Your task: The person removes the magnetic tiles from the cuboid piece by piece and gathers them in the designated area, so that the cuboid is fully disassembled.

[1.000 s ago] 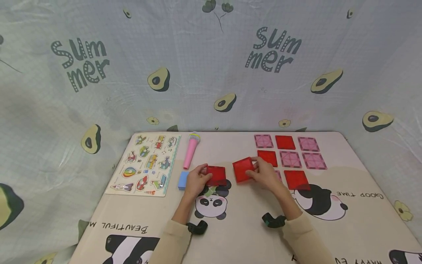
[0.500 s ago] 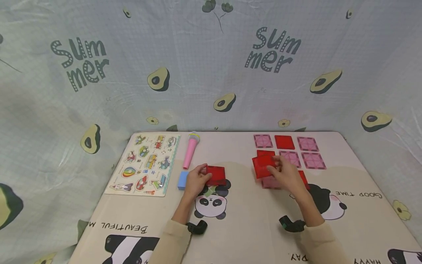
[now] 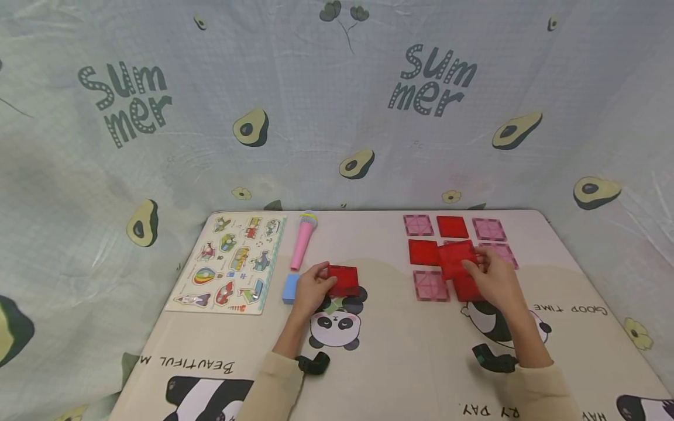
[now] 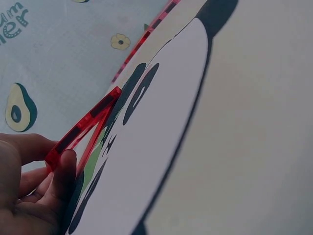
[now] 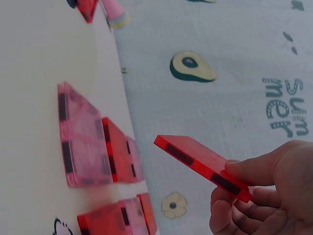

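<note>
My left hand (image 3: 312, 290) pinches a red square magnetic tile (image 3: 343, 280) at its left edge, just above the printed panda's head. In the left wrist view this tile (image 4: 85, 125) slants up from the mat, and a second red edge shows beneath it. Over on the right, my right hand (image 3: 497, 279) pinches another red magnetic tile (image 3: 455, 259) between thumb and fingers. The right wrist view shows that tile (image 5: 195, 159) raised and tilted. It overlaps rows of pink (image 3: 432, 286) and red tiles (image 3: 423, 252), largely hiding the pink one in the middle.
A sticker-like picture board (image 3: 226, 263) lies at the left of the mat. Beside it are a pink toy microphone (image 3: 302, 242) and a blue block (image 3: 291, 289) partly behind the left hand. A patterned curtain (image 3: 316, 105) rises along the mat's back edge.
My right hand has carried its red tile rightward from the mat's middle to over the tile rows. The left hand keeps its tile in the same place.
</note>
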Tool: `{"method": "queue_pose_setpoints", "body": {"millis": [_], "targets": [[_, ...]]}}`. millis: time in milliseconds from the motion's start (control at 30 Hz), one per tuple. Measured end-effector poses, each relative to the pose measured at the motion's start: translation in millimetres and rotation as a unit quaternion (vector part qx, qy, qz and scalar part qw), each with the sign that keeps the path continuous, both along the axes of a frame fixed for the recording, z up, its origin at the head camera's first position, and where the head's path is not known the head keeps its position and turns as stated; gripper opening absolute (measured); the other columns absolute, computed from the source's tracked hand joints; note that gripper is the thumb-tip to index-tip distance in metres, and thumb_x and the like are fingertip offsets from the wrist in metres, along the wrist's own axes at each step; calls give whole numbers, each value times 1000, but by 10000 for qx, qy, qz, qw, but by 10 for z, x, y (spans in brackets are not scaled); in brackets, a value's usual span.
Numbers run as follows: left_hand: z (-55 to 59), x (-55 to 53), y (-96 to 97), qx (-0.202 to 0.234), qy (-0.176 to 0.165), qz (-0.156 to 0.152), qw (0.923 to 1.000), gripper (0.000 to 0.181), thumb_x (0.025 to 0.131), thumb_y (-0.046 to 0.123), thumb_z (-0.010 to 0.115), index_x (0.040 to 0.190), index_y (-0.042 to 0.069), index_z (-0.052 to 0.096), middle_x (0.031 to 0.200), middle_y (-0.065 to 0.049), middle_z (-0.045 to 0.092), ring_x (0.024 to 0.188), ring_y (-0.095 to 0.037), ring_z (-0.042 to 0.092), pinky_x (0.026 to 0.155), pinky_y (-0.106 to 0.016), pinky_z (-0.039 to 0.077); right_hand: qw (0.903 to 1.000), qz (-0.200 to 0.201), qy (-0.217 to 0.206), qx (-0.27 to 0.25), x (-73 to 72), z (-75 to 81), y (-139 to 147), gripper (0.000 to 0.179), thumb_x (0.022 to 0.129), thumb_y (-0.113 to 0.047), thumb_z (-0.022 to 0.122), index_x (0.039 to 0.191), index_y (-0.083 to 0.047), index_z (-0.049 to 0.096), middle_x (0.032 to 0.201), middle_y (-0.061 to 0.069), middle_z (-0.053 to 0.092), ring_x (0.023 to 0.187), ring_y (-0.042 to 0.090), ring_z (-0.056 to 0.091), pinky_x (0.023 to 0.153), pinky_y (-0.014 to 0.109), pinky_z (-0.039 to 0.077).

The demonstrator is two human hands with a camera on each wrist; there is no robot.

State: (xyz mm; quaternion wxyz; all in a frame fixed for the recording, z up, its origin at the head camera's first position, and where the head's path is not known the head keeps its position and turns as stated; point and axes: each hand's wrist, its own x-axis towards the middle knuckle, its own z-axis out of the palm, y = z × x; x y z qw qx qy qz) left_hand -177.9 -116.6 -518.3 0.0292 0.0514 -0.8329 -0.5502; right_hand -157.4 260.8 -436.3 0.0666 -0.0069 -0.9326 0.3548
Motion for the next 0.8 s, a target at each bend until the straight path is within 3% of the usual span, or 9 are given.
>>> {"method": "queue_pose_setpoints", "body": {"millis": [133, 233, 367, 800], "targets": [[-1, 1, 3, -20, -36, 38, 10000, 45, 90, 15, 70, 133, 2, 63, 101, -17, 70, 82, -19, 62, 76, -29, 60, 9997, -192, 113, 93, 28, -14, 125, 55, 100, -22, 62, 140, 10, 45, 113, 31, 62, 88, 34, 61, 69, 35, 62], [-4, -8, 9, -63, 2, 92, 9999, 44, 90, 16, 69, 132, 3, 64, 99, -16, 71, 81, -17, 61, 72, -25, 56, 9993, -334, 154, 104, 51, -31, 225, 54, 100, -22, 61, 140, 11, 45, 109, 31, 62, 84, 33, 62, 60, 20, 54], [3, -18, 23, -27, 8, 220, 9998, 42, 90, 17, 66, 130, 6, 66, 101, -14, 73, 78, -14, 59, 67, -22, 47, 9985, -525, 81, 92, 85, -66, 360, 56, 101, -22, 59, 141, 14, 42, 111, 33, 60, 84, 34, 61, 56, 11, 47], [38, 14, 13, -43, 74, 278, 9996, 39, 91, 12, 60, 128, 4, 67, 106, -16, 75, 79, -17, 63, 71, -23, 48, 9932, -1041, -500, 112, 165, -231, 758, 59, 103, -27, 54, 143, 14, 39, 116, 35, 58, 82, 34, 68, 55, 15, 50]]}}
